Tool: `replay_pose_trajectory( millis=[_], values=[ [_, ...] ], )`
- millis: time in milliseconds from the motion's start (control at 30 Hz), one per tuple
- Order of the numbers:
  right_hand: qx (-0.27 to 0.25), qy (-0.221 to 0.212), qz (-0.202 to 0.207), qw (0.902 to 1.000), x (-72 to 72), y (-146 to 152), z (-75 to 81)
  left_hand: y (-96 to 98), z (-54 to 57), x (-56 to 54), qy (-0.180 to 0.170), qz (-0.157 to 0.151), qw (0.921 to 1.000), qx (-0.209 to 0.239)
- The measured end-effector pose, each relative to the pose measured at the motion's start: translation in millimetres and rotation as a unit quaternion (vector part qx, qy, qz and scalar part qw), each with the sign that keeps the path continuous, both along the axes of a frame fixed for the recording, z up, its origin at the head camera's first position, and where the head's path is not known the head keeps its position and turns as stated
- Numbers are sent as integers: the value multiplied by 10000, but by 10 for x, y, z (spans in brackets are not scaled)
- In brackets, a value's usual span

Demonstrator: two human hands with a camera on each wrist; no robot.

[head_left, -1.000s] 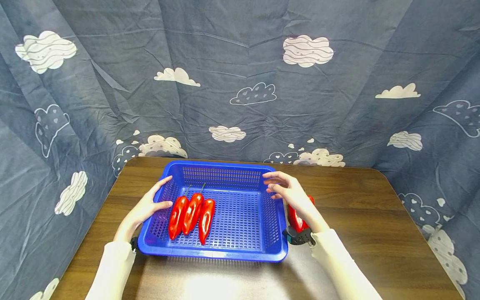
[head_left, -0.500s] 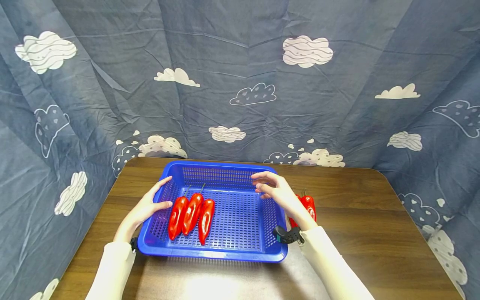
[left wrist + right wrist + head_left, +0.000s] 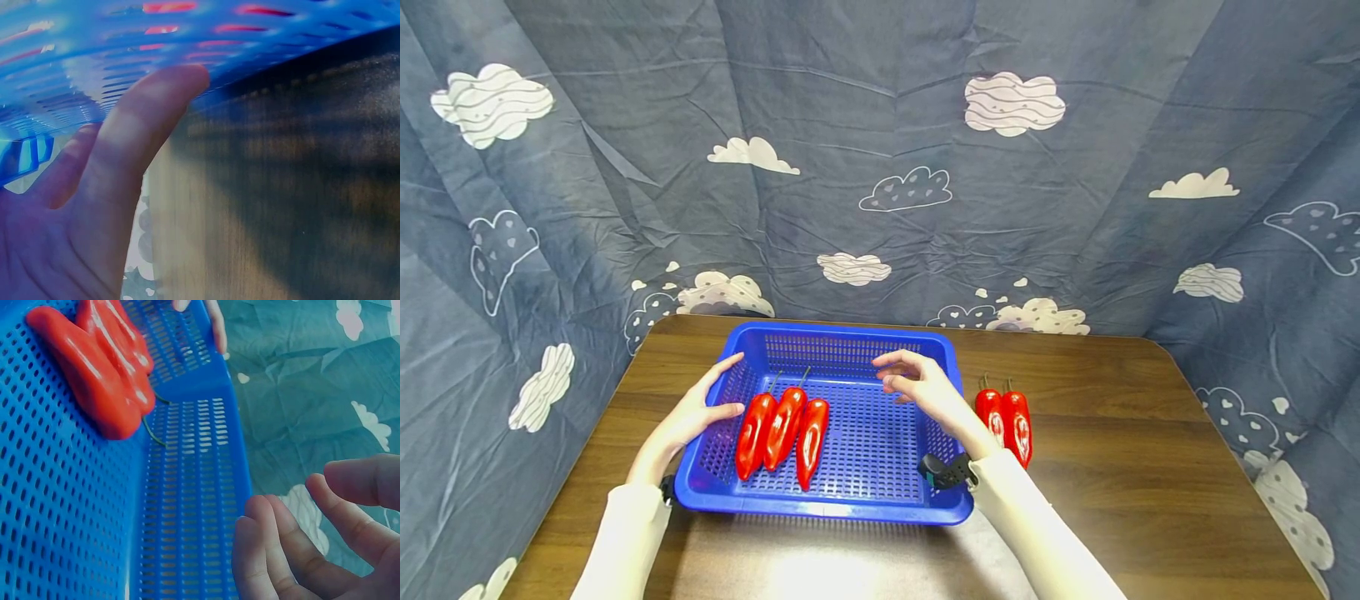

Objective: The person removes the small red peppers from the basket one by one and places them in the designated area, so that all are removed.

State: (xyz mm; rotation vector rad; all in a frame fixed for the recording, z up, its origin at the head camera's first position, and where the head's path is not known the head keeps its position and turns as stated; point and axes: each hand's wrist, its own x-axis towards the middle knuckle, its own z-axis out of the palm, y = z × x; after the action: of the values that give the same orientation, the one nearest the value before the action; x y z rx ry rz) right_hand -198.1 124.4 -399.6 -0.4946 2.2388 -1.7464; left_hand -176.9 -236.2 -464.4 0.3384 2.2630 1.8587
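Note:
A blue plastic basket (image 3: 880,442) with slotted walls holds three red peppers (image 3: 784,429) side by side at its left. My left hand (image 3: 688,417) lies at the basket's left rim, thumb and forefinger spread apart and nearly straight. In the left wrist view, its thumb (image 3: 134,125) lies along the slotted wall. Over the right part of the basket hangs my right hand (image 3: 925,387), fingers loosely bent with nothing between them. The right wrist view shows these fingers (image 3: 300,550) apart from one another, near the rim.
Two more red peppers (image 3: 1017,421) lie on the wooden table (image 3: 1120,450) right of the basket, partly hidden by the right forearm. A grey-blue cloth (image 3: 880,225) with cloud prints hangs behind the table.
My right hand has moved left from beside the basket's right rim to above its inside, uncovering the two peppers on the table. The left hand, basket and peppers have stayed put.

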Motion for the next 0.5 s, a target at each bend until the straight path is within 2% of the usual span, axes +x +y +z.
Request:
replay_pose_trajectory(
  millis=[500],
  values=[
    [174,-64,271,9995,19,-312,-70,6,19,9,-45,-2,10000,26]
  ],
)
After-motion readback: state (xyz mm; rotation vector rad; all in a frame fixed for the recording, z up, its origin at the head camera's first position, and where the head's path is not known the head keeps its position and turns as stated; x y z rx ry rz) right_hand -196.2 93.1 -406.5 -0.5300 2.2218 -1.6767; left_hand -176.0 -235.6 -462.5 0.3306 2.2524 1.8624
